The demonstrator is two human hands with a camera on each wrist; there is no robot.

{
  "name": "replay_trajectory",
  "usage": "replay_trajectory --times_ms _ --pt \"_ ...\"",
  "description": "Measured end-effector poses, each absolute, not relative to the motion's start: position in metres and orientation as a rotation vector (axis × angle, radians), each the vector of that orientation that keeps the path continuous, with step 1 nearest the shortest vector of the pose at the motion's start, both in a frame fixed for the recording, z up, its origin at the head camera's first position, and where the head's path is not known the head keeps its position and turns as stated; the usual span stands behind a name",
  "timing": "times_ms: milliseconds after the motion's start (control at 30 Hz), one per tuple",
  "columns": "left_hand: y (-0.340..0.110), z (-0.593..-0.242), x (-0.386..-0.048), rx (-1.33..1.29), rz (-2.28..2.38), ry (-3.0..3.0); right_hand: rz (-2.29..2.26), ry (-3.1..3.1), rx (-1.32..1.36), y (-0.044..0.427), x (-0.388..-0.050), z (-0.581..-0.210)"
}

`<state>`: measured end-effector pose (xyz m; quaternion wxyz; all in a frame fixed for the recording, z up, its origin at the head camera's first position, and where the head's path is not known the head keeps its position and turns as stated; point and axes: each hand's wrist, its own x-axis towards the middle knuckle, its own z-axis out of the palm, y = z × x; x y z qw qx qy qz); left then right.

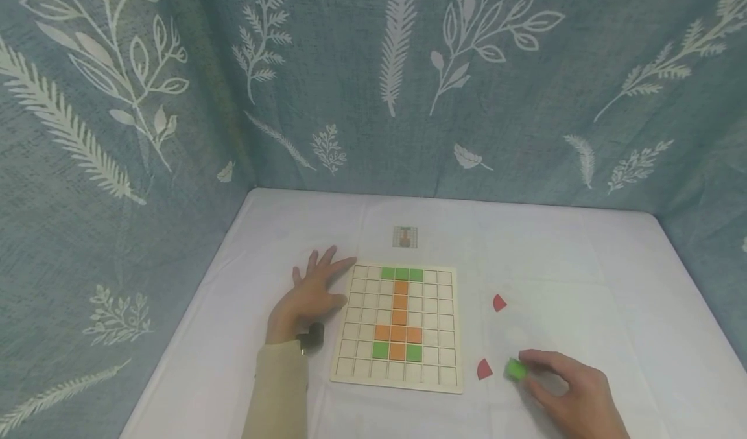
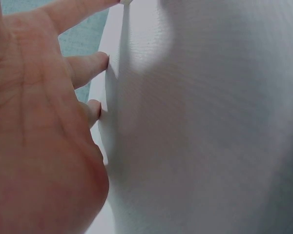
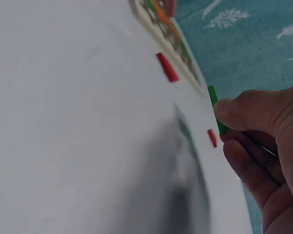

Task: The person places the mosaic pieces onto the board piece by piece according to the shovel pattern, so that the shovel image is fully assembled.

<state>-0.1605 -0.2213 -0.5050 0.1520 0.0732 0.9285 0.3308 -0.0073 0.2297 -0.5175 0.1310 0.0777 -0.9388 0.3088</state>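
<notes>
My right hand (image 1: pixel 574 387) pinches a green square tile (image 1: pixel 516 369) between thumb and fingers, right of the board; in the right wrist view this tile (image 3: pixel 219 119) is seen edge-on. My left hand (image 1: pixel 315 290) lies at the left edge of a pale wooden grid board (image 1: pixel 440 325), its forefinger and thumb against that edge. The left wrist view shows the palm (image 2: pixel 39 122) with fingers spread. On the board, three green tiles (image 1: pixel 402 273) form the top row. Below runs a column of orange tiles (image 1: pixel 399 301), widening to a crossbar, with a green tile (image 1: pixel 380 350) either side of its foot.
Two red quarter-circle pieces, an upper one (image 1: pixel 498 303) and a lower one (image 1: pixel 484 369), lie between board and right hand. Behind the board is a small patterned card (image 1: pixel 405 237). A white cloth (image 1: pixel 572 251) covers the table, with leaf-patterned curtains (image 1: pixel 350 69) around it.
</notes>
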Motion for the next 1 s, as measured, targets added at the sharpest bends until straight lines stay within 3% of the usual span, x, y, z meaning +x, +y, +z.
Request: replay_trajectory --times_ms 400,1000 --pt "-0.222 -0.505 -0.160 0.212 0.958 2.655 1.060 -2.525 0.612 0.199 -0.031 -0.506" --pt "-0.222 -0.505 -0.158 0.215 0.974 2.652 1.274 -2.520 0.839 0.140 -0.053 -0.503"
